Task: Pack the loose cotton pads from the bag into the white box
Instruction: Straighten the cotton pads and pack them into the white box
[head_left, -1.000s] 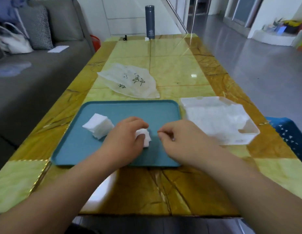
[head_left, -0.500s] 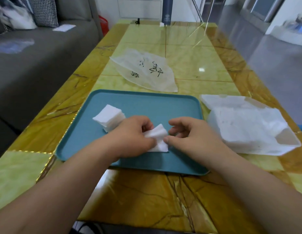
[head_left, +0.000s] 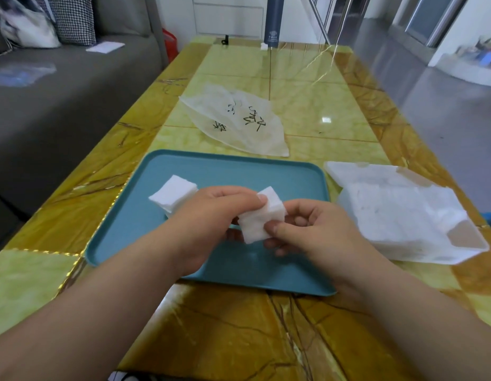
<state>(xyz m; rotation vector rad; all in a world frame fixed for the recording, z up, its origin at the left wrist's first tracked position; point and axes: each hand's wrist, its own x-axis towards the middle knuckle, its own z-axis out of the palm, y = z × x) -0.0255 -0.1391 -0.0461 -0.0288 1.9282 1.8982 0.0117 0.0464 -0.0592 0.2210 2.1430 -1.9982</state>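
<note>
A small stack of white cotton pads is held above the teal tray. My left hand pinches its upper left side and my right hand pinches its lower right corner. A second stack of cotton pads lies on the tray's left part, just behind my left hand. The white box lies open on the table to the right of the tray, white inside. The flat, translucent bag with dark print lies beyond the tray.
The yellow marble-pattern table carries a dark bottle at its far end. A grey sofa with cushions runs along the left. Grey floor lies to the right.
Both hands have lifted the small stack of pads off the tray. The right hand, empty a second ago, now pinches the stack too. The camera has tilted down and closer.
</note>
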